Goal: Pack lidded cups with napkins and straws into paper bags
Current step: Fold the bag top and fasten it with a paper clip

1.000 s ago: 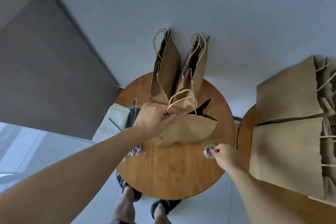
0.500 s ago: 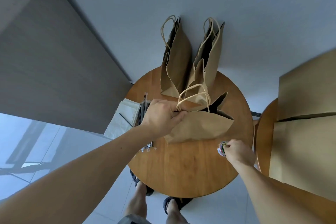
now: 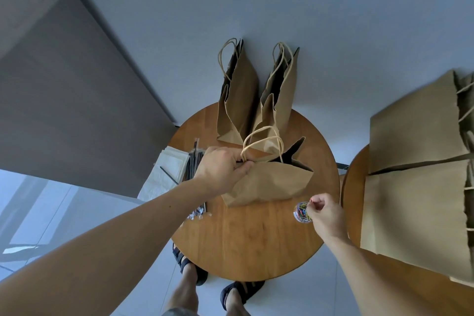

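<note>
Paper bag sits mid-way across round table. Nearest: right hand just above clip tub, thumb and forefinger pinched on what looks like a paper clip; tiny, not certain. Left hand curls round the bag's mouth, squeezing it closed, likely so it can be clipped. Left of it: straws, napkins. Far edge: two standing bags, against wall.

Flat paper bags run off the right edge; what the right hand pinches is too small to tell.
</note>
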{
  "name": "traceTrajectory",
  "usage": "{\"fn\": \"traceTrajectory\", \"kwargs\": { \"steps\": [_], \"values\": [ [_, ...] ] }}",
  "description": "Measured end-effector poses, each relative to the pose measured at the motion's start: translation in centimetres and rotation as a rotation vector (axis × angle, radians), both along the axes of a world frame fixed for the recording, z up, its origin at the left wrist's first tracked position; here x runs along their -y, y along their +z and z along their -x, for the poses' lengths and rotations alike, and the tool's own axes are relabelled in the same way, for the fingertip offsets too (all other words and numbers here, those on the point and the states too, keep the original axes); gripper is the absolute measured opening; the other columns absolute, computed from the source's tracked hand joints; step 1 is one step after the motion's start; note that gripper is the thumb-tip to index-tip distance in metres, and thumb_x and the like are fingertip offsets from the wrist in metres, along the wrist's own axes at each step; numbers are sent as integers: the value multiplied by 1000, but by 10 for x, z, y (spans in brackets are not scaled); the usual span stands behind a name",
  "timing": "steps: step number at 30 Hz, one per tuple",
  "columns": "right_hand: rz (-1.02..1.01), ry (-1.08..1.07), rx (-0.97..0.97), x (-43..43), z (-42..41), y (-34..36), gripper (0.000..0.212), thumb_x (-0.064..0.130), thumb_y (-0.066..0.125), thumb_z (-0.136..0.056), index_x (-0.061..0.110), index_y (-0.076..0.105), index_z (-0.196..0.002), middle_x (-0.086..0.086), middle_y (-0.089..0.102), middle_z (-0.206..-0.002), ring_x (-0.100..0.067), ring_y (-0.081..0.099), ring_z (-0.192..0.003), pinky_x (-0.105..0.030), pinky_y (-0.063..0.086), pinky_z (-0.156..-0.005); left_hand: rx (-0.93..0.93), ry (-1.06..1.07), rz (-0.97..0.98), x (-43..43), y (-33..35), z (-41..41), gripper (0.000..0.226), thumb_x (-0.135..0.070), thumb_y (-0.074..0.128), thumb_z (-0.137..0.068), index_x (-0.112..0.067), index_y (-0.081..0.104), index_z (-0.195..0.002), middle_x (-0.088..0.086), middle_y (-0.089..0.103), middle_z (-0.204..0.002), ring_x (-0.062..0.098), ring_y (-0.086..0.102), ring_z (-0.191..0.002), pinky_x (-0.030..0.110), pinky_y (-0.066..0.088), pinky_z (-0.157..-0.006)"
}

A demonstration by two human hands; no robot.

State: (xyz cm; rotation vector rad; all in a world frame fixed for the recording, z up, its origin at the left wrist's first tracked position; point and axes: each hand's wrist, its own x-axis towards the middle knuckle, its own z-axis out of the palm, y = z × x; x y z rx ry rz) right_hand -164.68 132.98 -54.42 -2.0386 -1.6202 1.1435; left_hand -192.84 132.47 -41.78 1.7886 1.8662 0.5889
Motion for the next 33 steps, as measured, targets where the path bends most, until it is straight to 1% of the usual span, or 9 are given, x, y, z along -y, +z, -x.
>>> {"fn": "traceTrajectory", "kwargs": {
  "steps": [4, 11, 15, 18, 21, 25, 27, 29, 33],
  "values": [
    [-176, 85, -186, 9, 16, 44, 28, 7, 71, -87, 32, 62, -94, 18, 67, -79, 2, 67, -78, -8, 50, -59, 14, -7, 79, -3, 4, 0, 13, -29, 63, -93, -30, 75, -94, -9, 72, -76, 11, 65, -79, 38, 49, -88],
    [-542, 448, -313, -1, 73, 125, 11, 31, 69, -89, 26, 73, -98, 24, 70, -88, 1, 68, -80, -12, 54, -66, -74, -21, 146, -12, 10, 0, 18, -37, 57, -95, -32, 73, -101, -10, 72, -83, 11, 64, -84, 36, 45, -94],
    [-568, 478, -249, -33, 104, 140, 24, 15, 73, -87, 18, 72, -111, 9, 74, -89, -5, 70, -79, -28, 59, -74, -128, -47, 140, -13, 8, 2, 18, -37, 54, -96, -32, 71, -99, -9, 70, -81, 13, 61, -82, 34, 41, -92],
    [-604, 552, -180, -44, 110, 142, 18, 8, 72, -87, 17, 76, -103, 8, 75, -87, -8, 70, -76, -32, 59, -72, -136, -23, 99, -13, 5, 1, 21, -35, 55, -95, -33, 53, -74, -15, 54, -68, 13, 51, -75, 34, 36, -87],
    [-606, 591, -140, -51, 111, 139, 14, 8, 71, -87, 18, 76, -97, 8, 74, -81, -9, 68, -67, -34, 58, -66, -148, -26, 73, -12, 3, 0, 27, -34, 55, -94, -38, 41, -71, -19, 40, -61, 14, 48, -75, 32, 30, -84],
    [-547, 579, -115, -56, 113, 138, 11, 13, 71, -87, 19, 74, -96, 7, 74, -79, -12, 69, -66, -39, 58, -65, -131, -11, 82, -14, 2, 0, 19, -35, 54, -93, -36, 49, -75, -16, 57, -69, 10, 50, -73, 36, 37, -93],
    [-529, 525, -152, -58, 111, 140, 11, 13, 73, -86, 21, 73, -94, 10, 73, -79, -6, 68, -62, -34, 58, -63, -132, 1, 111, -16, 2, 1, 14, -38, 52, -94, -33, 65, -90, -13, 67, -80, 9, 58, -81, 34, 36, -96],
    [-480, 539, -155, -60, 110, 143, 12, 14, 73, -86, 22, 72, -95, 11, 73, -81, -3, 67, -61, -30, 59, -64, -116, 9, 125, -16, 2, 2, 21, -38, 51, -94, -38, 69, -105, -11, 70, -85, 9, 62, -87, 31, 33, -98],
    [-421, 600, -89, -61, 108, 144, 13, 17, 70, -89, 21, 72, -101, 11, 74, -87, -3, 68, -65, -30, 59, -67, -101, 9, 122, -16, 0, 1, 20, -38, 51, -95, -39, 69, -104, -10, 71, -83, 9, 63, -86, 31, 31, -100]
  ]
}}
